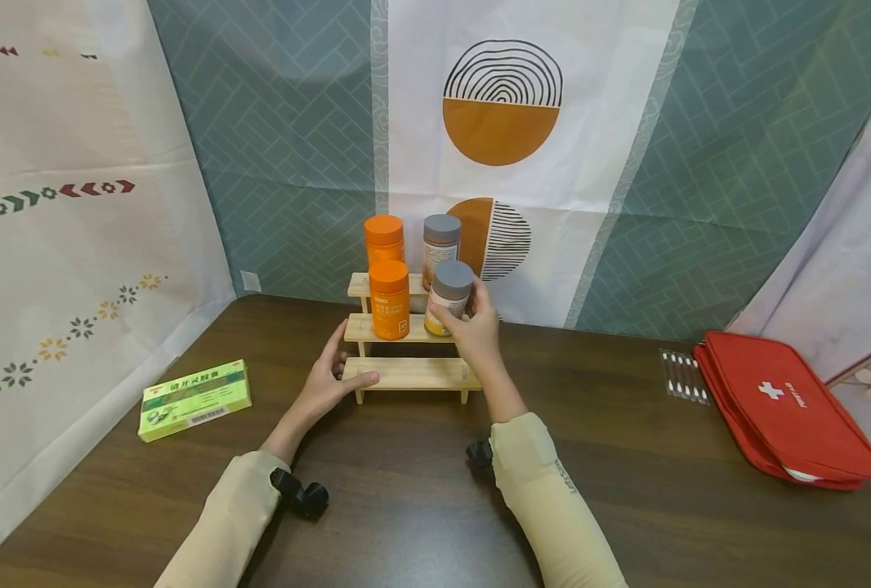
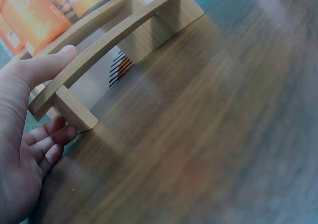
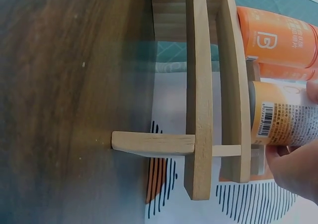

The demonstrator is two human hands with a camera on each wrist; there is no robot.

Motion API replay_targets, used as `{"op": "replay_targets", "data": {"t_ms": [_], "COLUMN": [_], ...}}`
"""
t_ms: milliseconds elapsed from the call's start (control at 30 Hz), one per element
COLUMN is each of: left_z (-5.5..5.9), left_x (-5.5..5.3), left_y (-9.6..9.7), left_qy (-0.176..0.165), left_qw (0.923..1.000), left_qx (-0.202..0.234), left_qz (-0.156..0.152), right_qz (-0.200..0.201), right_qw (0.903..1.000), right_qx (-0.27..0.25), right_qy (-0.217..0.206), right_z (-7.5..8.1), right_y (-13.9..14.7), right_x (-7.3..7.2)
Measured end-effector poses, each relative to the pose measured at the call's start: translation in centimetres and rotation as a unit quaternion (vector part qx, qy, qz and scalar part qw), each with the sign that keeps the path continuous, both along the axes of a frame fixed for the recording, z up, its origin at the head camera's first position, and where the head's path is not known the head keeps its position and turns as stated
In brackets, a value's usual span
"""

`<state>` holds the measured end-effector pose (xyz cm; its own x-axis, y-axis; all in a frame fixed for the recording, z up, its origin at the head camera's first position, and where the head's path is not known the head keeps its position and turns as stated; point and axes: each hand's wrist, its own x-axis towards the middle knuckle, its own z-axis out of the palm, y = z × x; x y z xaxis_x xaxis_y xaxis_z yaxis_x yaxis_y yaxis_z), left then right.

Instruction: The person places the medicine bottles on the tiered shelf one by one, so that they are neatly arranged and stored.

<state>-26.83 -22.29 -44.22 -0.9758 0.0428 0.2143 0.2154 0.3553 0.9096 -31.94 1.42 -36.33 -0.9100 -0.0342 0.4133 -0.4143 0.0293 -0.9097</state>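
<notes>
A small three-tier wooden stand (image 1: 413, 373) stands on the table. At its left end, my left hand (image 1: 325, 382) holds it, thumb (image 2: 52, 65) over the wood and other fingers curled beside the leg. My right hand (image 1: 480, 327) grips a grey-capped bottle (image 1: 448, 298) from its right side, upright at the middle tier. In the right wrist view this bottle (image 3: 283, 114) has a yellow-and-white label, and its base is at the tier board. Left of it on that tier stands an orange bottle (image 1: 390, 302). Behind, another orange bottle (image 1: 384, 233) and another grey-capped bottle (image 1: 441, 241) occupy the top tier.
A green medicine box (image 1: 196, 398) lies on the left of the table. To the right are a red first-aid pouch (image 1: 784, 408) and a clear pack of swabs (image 1: 684, 376). A patterned cloth (image 1: 303, 163) hangs behind the stand.
</notes>
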Motion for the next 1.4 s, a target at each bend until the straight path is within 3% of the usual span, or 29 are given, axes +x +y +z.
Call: {"op": "replay_targets", "data": {"t_ms": [600, 867, 1400], "left_z": [-0.08, 0.05, 0.01], "left_x": [-0.1, 0.06, 0.14], "left_y": [0.01, 0.07, 0.12], "left_qy": [0.004, -0.004, 0.004], "left_qw": [1.0, 1.0, 1.0], "left_qx": [0.0, 0.006, 0.001], "left_qz": [-0.002, -0.002, 0.003], "right_qz": [-0.026, -0.057, -0.044], "right_qw": [0.9994, 0.9976, 0.9978], "right_qx": [0.021, 0.031, 0.038], "right_qy": [-0.014, -0.023, -0.032], "right_z": [-0.39, -0.49, -0.87], "right_y": [-0.61, -0.88, -0.66], "right_x": [0.3, 0.43, 0.07]}}
